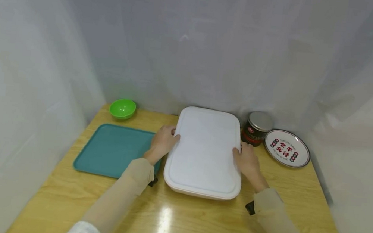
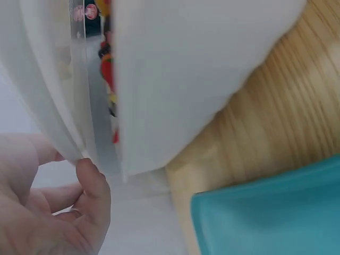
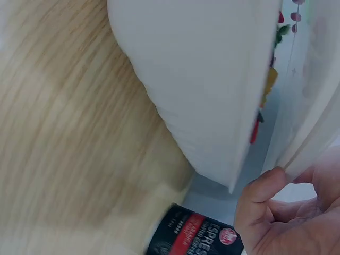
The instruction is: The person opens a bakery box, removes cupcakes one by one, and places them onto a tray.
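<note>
A white rectangular lid (image 1: 206, 152) is held over a white box (image 2: 202, 69) by both hands, one at each long side. My left hand (image 1: 163, 143) pinches the lid's left edge between thumb and fingers; the right hand (image 1: 247, 163) grips the opposite edge the same way. Both wrist views show a gap between lid and box rim. Through that gap peek small colourful items (image 3: 269, 85) in red, yellow and green, mostly hidden by the box wall. From the head view, the lid covers nearly all of the box.
A teal tray (image 1: 112, 150) lies left of the box, close by the left forearm. Behind the tray is a green bowl (image 1: 122, 116). A dark espresso can (image 1: 253, 134) with a metal top stands right of the box, beside a white plate (image 1: 292, 141) with red characters. Pale curtains surround the wooden table (image 1: 196, 222).
</note>
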